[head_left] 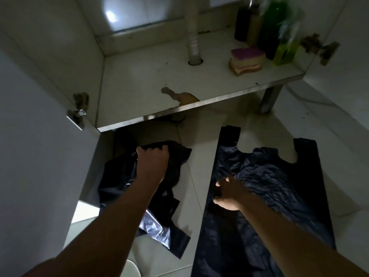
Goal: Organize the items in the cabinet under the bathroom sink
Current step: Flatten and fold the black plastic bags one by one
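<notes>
Kneeling before the open cabinet (139, 80), the person clenches the left hand (152, 161) on a crumpled black bag (173, 176) lying on the floor (199, 136) by the cabinet's left door. The right hand (227, 193) pinches the left edge of a second black bag (269, 196), spread flat on the tiles. Inside the cabinet, stacked sponges (246, 59) sit near several bottles (269, 29) at the right.

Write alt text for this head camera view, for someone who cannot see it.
A person's left hand grips a crumpled black plastic bag on the tiled floor while the right hand presses on a flattened black bag beside it. Above, the open cabinet holds stacked sponges, bottles and a drain pipe.
</notes>
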Motion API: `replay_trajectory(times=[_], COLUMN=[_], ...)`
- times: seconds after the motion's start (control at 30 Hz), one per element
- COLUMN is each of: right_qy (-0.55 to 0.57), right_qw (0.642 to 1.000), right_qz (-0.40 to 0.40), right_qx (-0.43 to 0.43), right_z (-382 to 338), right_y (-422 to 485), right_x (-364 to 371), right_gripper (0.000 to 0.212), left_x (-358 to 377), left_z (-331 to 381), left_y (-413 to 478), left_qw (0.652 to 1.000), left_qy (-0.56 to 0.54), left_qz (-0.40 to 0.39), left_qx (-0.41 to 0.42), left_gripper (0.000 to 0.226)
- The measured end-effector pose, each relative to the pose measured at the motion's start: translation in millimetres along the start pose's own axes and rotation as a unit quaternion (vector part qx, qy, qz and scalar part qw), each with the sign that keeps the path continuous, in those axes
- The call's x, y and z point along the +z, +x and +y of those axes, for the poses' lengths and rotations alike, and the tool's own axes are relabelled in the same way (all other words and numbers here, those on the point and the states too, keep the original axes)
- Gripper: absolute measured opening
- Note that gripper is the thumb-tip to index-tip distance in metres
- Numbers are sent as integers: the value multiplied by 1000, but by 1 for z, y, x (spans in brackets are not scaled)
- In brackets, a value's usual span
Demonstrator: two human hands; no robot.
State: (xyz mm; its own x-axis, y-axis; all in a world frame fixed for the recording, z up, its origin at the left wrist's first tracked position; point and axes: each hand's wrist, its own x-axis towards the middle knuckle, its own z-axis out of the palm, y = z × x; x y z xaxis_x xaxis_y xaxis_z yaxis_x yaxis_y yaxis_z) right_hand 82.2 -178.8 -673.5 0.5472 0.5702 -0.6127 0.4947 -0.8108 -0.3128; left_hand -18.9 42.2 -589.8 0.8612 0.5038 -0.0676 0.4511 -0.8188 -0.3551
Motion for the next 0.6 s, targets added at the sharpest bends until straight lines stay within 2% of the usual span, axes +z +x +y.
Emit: replay_trajectory(times=[0.1,0.2,0.27,0.37,0.47,0.53,0.6], right_qy=[25,66,152,317,426,482,484], right_qw=[1000,997,985,939,886,852,847], right_qz=[0,40,56,63,95,125,147], right_qx=[9,-22,-61,-119,-159,-165,-165], right_z=[-2,-8,-23,-60,-100,-120,-132], right_y=[-3,-8,-14,-25,-35,-42,-48], right_x=[3,-1,-9,-31,-56,-70,-77], right_gripper=[70,58,45,39,36,27,24], left_x=[-10,-28,-42,-59,-71,-78,-83], left_z=[-11,-27,-41,-64,-84,-94,-104], left_y=[3,4,3,0,-8,-13,-19], left_qw=[1000,997,991,977,966,958,953], left_qy=[-31,-73,-120,-192,-243,-271,-290], left_qz=[4,15,40,53,44,37,34], left_qx=[1,-24,-48,-75,-77,-80,-81], left_gripper=[26,18,16,14,12,13,17])
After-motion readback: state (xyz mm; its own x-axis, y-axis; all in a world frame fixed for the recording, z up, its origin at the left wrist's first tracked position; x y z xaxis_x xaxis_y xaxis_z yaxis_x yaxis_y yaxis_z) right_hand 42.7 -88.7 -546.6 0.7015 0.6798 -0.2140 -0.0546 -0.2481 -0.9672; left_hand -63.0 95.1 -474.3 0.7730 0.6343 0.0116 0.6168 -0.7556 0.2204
